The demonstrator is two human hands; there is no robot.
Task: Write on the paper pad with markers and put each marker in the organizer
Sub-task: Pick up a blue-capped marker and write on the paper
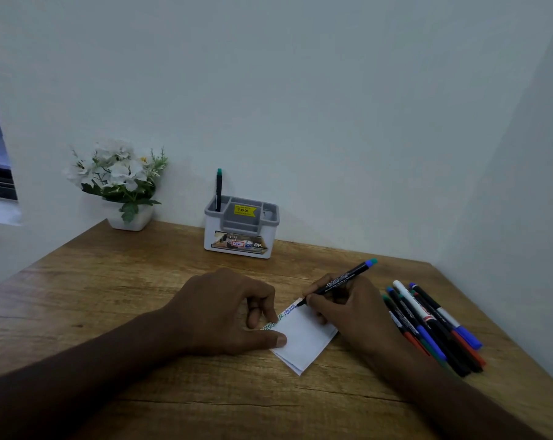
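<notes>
While the left hand [227,309] pins the small paper pad [303,339] flat, thumb on its near-left edge and fingers curled over the top-left, much of the pad's upper edge is covered. The right hand [348,308] pinches a black marker [341,282], tip down at the pad's top corner; green and blue scribbles run along that edge, too small to read. Loose markers [434,325] lie bundled just right of the right hand, near the table [110,281] edge and side wall. At the back, against the wall, the organizer [241,230] holds one green-capped marker [218,190] upright in its left slot. The flower pot [129,217] sits well left. Open wood lies between pad and organizer.
</notes>
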